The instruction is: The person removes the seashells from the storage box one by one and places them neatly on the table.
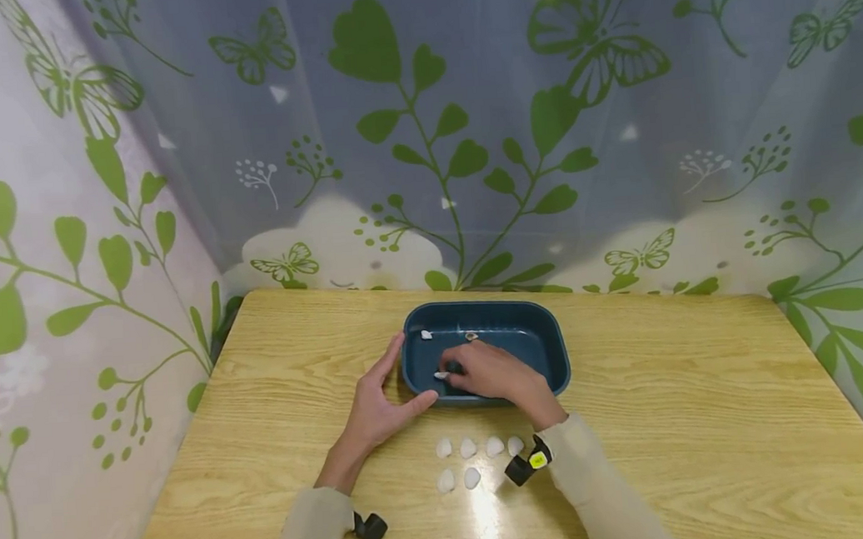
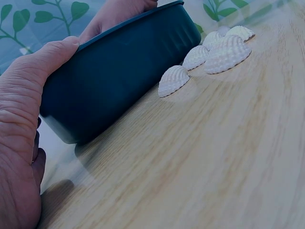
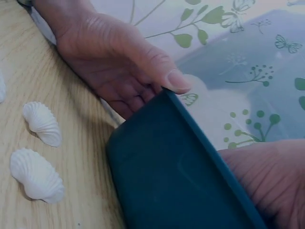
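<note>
A dark blue rectangular tub (image 1: 561,352) stands on the table. My left hand (image 1: 376,403) grips its left end, thumb at the front rim corner and fingers along the outer side. Inside the tub, my right hand (image 1: 493,371) pinches a white seashell (image 1: 441,376) near the left part of the floor. Another white shell (image 1: 426,335) lies in the back left of the tub, and a brownish shell (image 1: 471,336) near its back wall. In both wrist views the tub's wall hides the right fingertips.
In front of the tub, ribbed white shells lie in two rows on the wooden table (image 1: 682,419): several in the back row (image 1: 468,447), two in the front row (image 1: 445,481). A patterned curtain (image 1: 467,133) hangs behind and at the sides.
</note>
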A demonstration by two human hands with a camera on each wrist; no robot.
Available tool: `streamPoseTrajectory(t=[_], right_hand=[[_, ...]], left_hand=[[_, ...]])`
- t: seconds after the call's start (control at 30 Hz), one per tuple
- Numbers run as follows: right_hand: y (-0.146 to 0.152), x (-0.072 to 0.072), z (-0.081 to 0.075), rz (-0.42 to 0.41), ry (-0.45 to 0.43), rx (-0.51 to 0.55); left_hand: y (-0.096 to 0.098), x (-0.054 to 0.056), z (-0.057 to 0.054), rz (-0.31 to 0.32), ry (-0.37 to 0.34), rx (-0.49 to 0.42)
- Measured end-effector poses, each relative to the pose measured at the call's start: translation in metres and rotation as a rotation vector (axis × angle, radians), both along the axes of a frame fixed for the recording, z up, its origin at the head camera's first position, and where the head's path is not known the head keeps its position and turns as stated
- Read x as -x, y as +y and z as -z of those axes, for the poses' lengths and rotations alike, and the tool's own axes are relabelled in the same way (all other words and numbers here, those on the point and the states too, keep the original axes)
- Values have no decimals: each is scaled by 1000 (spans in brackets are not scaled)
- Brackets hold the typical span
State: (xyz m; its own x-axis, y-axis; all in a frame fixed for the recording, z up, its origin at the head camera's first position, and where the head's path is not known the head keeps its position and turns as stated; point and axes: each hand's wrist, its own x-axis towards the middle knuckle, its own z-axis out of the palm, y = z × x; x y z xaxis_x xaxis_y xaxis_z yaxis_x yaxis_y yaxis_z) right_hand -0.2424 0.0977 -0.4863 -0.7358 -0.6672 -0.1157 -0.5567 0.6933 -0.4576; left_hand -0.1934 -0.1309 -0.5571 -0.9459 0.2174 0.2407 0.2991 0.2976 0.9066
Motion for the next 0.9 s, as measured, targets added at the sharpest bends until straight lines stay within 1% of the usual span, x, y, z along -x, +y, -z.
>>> streamPoseTrajectory(t=[0.1, 0.3, 0.53, 0.63, 0.73, 0.9], right_hand=[[4, 0, 0, 7, 0, 15], [6, 0, 2, 6, 34, 23], [10, 4, 6, 119, 34, 7], [14, 6, 8, 149, 46, 8], [13, 6, 10, 146, 69, 30], [10, 7, 13, 90, 80, 54]], left_hand=[[0, 1, 1, 5, 1, 3], [0, 1, 2, -4, 1, 4], [1, 0, 0, -10, -9, -1], [0, -1, -1, -15, -9, -4], [0, -1, -1, -18, -8, -4], [0, 0, 0, -16, -5, 0]])
